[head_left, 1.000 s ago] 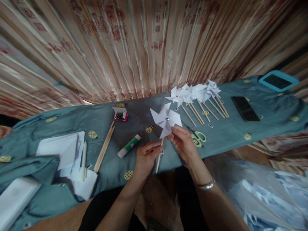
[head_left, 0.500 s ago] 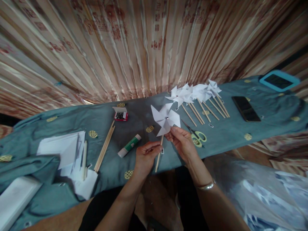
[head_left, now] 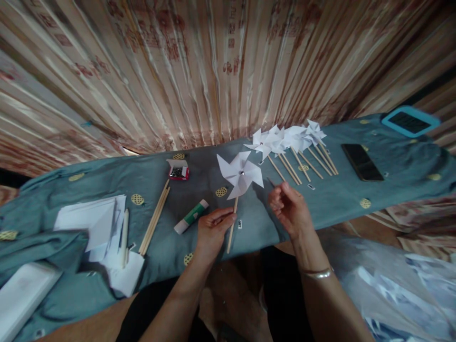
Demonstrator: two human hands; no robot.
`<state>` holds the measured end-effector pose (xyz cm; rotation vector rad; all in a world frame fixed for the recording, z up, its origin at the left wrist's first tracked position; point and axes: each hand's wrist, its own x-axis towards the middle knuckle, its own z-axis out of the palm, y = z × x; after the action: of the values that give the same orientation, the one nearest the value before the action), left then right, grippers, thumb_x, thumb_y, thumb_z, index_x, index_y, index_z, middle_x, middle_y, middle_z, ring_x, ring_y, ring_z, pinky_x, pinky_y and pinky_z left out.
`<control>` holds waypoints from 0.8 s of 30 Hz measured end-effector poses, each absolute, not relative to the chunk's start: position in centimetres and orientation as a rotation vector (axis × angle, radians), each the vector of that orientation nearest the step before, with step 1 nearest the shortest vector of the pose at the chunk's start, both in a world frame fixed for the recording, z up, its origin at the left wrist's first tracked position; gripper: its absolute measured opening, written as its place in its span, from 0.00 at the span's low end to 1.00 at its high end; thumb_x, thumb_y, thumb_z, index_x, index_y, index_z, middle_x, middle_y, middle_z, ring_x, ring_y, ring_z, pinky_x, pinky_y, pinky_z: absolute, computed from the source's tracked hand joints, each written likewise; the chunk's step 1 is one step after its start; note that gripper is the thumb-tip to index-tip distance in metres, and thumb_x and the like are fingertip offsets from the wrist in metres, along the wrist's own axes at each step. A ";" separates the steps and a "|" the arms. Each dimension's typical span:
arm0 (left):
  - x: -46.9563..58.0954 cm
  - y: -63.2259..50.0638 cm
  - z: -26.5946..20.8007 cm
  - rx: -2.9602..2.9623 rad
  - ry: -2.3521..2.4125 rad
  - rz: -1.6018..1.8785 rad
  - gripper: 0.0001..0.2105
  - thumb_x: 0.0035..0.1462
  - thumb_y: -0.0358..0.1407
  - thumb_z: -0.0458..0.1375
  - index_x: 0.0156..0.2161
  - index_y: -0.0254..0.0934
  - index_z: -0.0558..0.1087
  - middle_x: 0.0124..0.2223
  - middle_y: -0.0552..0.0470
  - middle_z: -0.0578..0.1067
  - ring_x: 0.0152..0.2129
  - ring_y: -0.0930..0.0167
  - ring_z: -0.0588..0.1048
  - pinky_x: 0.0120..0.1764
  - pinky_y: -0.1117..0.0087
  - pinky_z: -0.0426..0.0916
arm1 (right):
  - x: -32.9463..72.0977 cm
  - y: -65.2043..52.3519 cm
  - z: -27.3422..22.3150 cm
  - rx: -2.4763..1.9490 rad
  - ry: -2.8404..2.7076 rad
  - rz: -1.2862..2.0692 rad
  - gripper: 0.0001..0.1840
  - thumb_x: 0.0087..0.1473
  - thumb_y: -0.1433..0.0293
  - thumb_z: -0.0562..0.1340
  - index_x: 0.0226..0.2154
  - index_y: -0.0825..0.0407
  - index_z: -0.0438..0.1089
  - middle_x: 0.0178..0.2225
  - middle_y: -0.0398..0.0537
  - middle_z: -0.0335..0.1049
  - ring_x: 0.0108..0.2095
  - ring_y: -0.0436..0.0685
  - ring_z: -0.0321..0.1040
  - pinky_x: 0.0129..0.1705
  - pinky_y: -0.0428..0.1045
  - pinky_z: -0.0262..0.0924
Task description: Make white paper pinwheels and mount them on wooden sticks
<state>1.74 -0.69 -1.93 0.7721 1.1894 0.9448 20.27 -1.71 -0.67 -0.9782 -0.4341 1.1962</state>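
My left hand point(head_left: 215, 230) is closed round the wooden stick of a white paper pinwheel point(head_left: 249, 178), which stands up above the cloth. A round silver pin sits at the middle of its folded blades. Away to the right, my right hand point(head_left: 290, 206) hovers with loosely curled, parted fingers and nothing visible in them. It covers most of the scissors; only a dark blade tip shows beyond the fingers. Left of my left hand lies a green and white tube point(head_left: 191, 216).
Finished pinwheels point(head_left: 297, 137) lie in a row at the back. A phone point(head_left: 362, 162) and a blue-framed device point(head_left: 409, 121) are at right. To the left are an open box of pins point(head_left: 179, 172), wooden sticks point(head_left: 156, 218), stacked paper point(head_left: 85, 216) and a pale pen-like stick point(head_left: 125, 232).
My right hand has let go of the pinwheel and moved right, over the scissors. The pinwheel, still in my left hand, has shifted slightly left and its blades have turned a little.
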 end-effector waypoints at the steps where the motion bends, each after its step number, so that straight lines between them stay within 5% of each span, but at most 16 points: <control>1: 1.8 -0.8 -1.9 0.766 1.186 0.930 0.10 0.32 0.34 0.69 0.27 0.37 0.81 0.27 0.51 0.80 0.24 0.73 0.74 0.32 0.72 0.69 | 20.5 -1.5 -0.7 -0.975 -0.400 1.156 0.15 0.36 0.60 0.74 0.20 0.53 0.74 0.17 0.38 0.66 0.16 0.41 0.54 0.16 0.39 0.50; 6: 2.1 -1.2 -2.0 0.763 1.150 0.853 0.10 0.32 0.34 0.69 0.26 0.36 0.81 0.26 0.51 0.80 0.23 0.73 0.74 0.32 0.72 0.69 | 20.6 -0.7 -1.3 -1.046 -0.371 0.976 0.11 0.38 0.64 0.73 0.26 0.50 0.77 0.28 0.42 0.76 0.25 0.45 0.67 0.26 0.41 0.63; 24: 2.3 -1.6 -2.7 0.877 1.131 0.782 0.09 0.34 0.35 0.69 0.26 0.36 0.81 0.25 0.50 0.79 0.22 0.72 0.73 0.28 0.73 0.66 | 19.8 -0.2 -1.5 -1.110 -0.368 0.986 0.11 0.33 0.64 0.74 0.22 0.47 0.75 0.23 0.38 0.76 0.25 0.50 0.70 0.30 0.47 0.65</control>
<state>2.26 -1.62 -2.67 0.8768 1.1306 0.7823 19.83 -0.20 -1.46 -1.1103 -0.3684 0.9861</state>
